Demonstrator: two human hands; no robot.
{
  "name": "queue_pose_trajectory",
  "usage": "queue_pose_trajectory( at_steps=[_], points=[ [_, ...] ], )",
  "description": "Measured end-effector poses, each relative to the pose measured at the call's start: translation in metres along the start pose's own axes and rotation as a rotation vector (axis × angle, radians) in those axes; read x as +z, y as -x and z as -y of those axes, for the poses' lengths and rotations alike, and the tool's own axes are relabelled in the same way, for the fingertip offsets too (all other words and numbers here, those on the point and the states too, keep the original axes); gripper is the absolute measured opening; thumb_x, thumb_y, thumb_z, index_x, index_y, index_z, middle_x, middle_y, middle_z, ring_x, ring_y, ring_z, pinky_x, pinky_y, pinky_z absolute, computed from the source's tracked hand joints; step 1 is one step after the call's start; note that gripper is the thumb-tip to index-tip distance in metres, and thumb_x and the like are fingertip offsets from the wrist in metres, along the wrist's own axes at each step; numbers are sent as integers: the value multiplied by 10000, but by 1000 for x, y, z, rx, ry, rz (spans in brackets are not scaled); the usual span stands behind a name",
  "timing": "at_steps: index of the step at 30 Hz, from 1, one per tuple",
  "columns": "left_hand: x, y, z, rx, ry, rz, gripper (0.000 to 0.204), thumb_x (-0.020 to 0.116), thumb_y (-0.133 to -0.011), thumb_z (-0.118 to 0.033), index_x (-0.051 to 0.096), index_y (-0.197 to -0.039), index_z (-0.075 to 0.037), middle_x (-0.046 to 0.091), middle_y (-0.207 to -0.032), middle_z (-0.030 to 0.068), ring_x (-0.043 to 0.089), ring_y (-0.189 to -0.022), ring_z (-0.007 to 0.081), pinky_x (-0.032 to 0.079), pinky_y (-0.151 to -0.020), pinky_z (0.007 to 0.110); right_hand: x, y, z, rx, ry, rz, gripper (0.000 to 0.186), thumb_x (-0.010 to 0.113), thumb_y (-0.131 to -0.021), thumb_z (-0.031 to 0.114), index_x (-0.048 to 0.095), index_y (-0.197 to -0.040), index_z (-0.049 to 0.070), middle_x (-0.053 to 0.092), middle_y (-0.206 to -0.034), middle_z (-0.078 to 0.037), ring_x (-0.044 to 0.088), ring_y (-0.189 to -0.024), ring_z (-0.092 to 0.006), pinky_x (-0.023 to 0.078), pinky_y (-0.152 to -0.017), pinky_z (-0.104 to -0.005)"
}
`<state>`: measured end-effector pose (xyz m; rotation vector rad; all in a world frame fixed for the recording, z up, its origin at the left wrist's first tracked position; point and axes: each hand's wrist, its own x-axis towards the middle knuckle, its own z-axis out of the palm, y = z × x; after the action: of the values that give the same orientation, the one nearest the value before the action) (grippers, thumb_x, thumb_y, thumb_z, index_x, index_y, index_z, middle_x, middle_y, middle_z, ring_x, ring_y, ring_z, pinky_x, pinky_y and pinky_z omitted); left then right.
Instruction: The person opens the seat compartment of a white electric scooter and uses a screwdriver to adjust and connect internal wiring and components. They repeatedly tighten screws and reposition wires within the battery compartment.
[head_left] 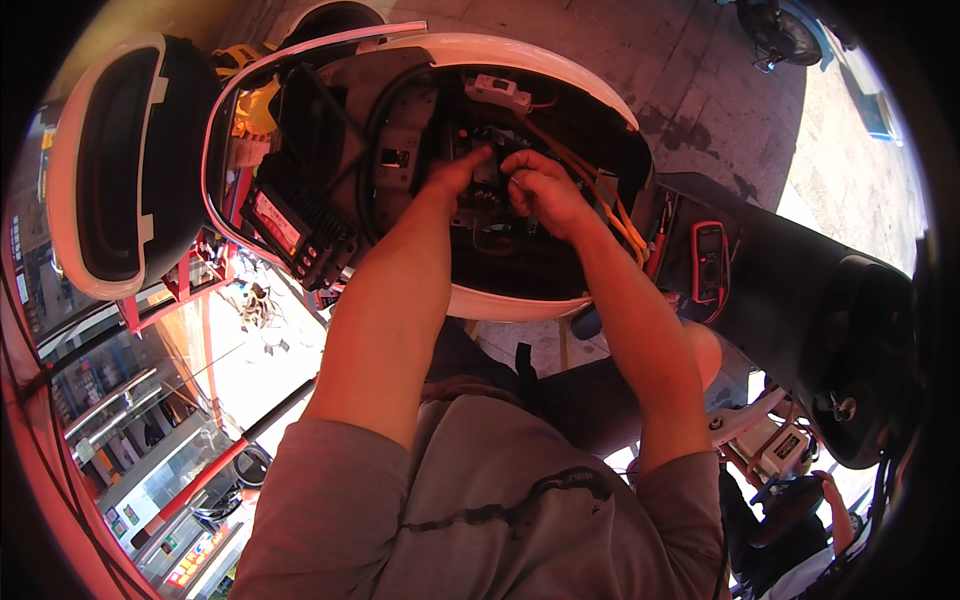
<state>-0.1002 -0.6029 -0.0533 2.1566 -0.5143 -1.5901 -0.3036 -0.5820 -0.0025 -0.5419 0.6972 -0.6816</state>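
Note:
Both my hands reach into the open, dark body compartment (540,298) of a scooter, close together over several small dark parts and wires. My left hand (460,175) is on the left, with one digit stretched forward against the dark parts; its other fingers are lost in shadow. My right hand (545,190) has its fingers curled and pinched together just right of it. What lies between those fingertips is too small and dark to make out. Beyond my hands, a white breaker-like switch (497,93) sits at the compartment's far wall. Orange cables (622,222) run down the right side.
A red multimeter (708,262) rests at the right, near the scooter's black footboard (775,245). On the left are a finned black box (290,225) with a red label and a white-edged black case (110,165). Another person's arm (838,510) shows at lower right.

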Motion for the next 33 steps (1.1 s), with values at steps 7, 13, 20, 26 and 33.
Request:
queue_pose_trajectory(
  at_steps=[7, 13, 20, 26, 33],
  points=[
    [3, 13, -7, 1, 1, 2, 645, 823, -713, -458, 638, -1149, -21, 673, -1061, 137, 674, -903, 257, 555, -763, 395, 5, -4, 3, 29, 127, -127, 153, 543, -875, 153, 624, -915, 30, 626, -754, -80, 612, -674, -190, 474, -593, -319],
    [1, 16, -8, 55, -15, 4, 650, 839, -698, -443, 639, -1152, -24, 671, -1053, 132, 668, -899, 253, 553, -757, 405, 28, -2, -3, -108, 1115, -220, 211, 708, -800, 236, 691, -869, 38, 686, -811, -157, 672, -801, -321, 521, -733, -407],
    [6, 22, -10, 57, -12, -6, 582, 840, -702, -431, 656, -1090, -37, 684, -980, 109, 674, -800, 250, 556, -696, 410, 17, -8, -17, -217, 1161, -190, 223, 724, -807, 215, 666, -929, 37, 670, -785, -157, 662, -747, -318, 514, -688, -396],
    [2, 12, -7, -5, 10, 0, 571, 838, -709, -415, 656, -1100, -41, 682, -993, 110, 671, -812, 243, 556, -702, 398, 22, -4, -16, -224, 1138, -203, 189, 697, -807, 152, 654, -950, 36, 661, -768, -150, 661, -732, -287, 510, -677, -378],
    [-2, -2, 4, 41, 57, 37, 566, 831, -719, -411, 653, -1107, -39, 685, -980, 115, 679, -796, 245, 562, -693, 408, 21, -6, -17, -211, 1083, -196, 159, 693, -809, 136, 655, -935, 46, 651, -753, -146, 653, -707, -264, 501, -659, -362]
  ],
)
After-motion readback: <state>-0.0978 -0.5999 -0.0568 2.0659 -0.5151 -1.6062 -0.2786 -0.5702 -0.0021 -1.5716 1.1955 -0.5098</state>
